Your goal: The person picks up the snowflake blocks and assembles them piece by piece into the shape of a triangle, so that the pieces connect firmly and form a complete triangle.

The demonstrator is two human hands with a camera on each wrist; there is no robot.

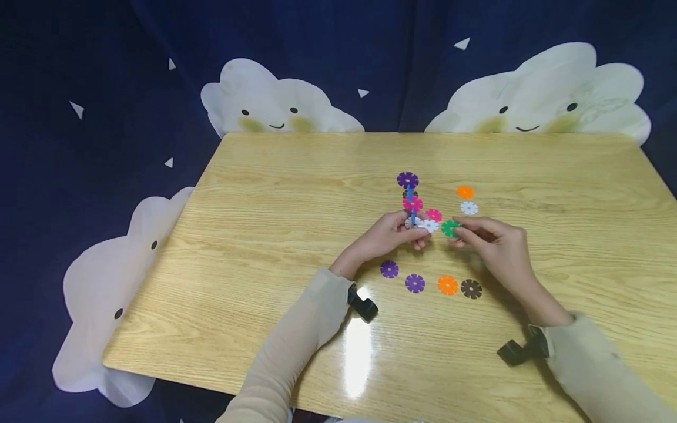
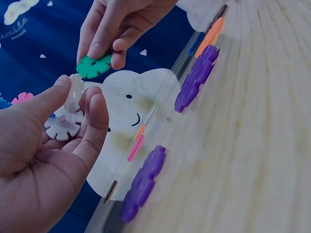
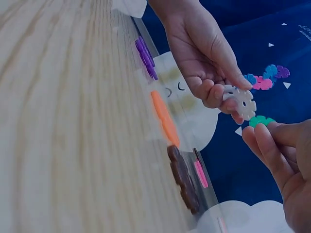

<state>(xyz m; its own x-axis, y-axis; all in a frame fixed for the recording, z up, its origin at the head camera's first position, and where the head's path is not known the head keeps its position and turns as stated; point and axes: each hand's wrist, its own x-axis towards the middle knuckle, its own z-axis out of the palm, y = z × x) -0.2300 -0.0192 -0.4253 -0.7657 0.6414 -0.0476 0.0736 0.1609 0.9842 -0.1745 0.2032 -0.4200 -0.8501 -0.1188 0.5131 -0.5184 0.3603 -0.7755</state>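
Observation:
My left hand (image 1: 394, 236) grips the near end of a chain of notched plastic interlocking discs, with thumb and fingers at its white discs (image 3: 245, 103). From there the chain runs away through a blue disc (image 1: 414, 217) and a pink disc (image 1: 413, 203) to another blue one and a purple disc (image 1: 407, 180) at the far end. My right hand (image 1: 499, 244) pinches a green disc (image 2: 92, 67) between thumb and fingers. The green disc is beside the outer white disc, edge towards edge; whether they touch I cannot tell.
Loose discs lie on the wooden table (image 1: 238, 235): two purple (image 1: 389, 269), an orange (image 1: 447, 285) and a brown (image 1: 471, 288) nearer me. Beyond the hands are another orange disc (image 1: 465, 192), a white one (image 1: 469, 208) and a pink one (image 1: 433, 215).

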